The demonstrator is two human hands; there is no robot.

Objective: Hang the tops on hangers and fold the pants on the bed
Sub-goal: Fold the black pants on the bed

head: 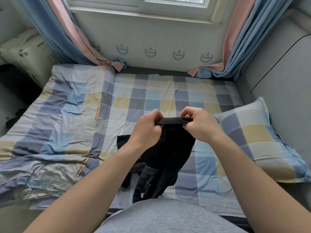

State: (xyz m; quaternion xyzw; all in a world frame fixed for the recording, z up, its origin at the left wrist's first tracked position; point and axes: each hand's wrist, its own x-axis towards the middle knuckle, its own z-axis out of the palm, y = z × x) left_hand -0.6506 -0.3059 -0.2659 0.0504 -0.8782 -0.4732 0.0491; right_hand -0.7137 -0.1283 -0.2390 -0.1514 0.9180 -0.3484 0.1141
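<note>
Two hands: both raised over the middle of the bed (151,91), close together, each pinching one end of a black band of cloth.
Left hand (148,128): fingers curled tight on the left end of the band, thumb on top.
Right hand (200,125): fingers and thumb nipped on the right end of the band, knuckles toward the window (143,2).
Black garment (171,148): held up by its top edge between the hands; the band is stretched flat and level, and the rest hangs down in loose folds toward the person's body. Whether it is a top or pants cannot be told from this view.
Lower cloth: more black fabric (146,184) lies on the sheet under the hanging part, with strap-like strips and a flat black piece (122,142) showing to the left of the left wrist. Whether these belong to the held garment is unclear.
Bed: covered by a checked sheet in blue, grey, yellow and white.
Quilt (55,123): same check, rumpled, spread over the left half of the bed.
Pillow (262,137): same check, lying at the right side of the bed, apart from the garment.
White cable (218,184): looped on the sheet near the right forearm.
Curtains (244,39): blue and pink, hanging at both sides of the window, their ends resting on the far edge of the bed.
Person: grey top (168,217) visible at the bottom edge, forearms bare.
</note>
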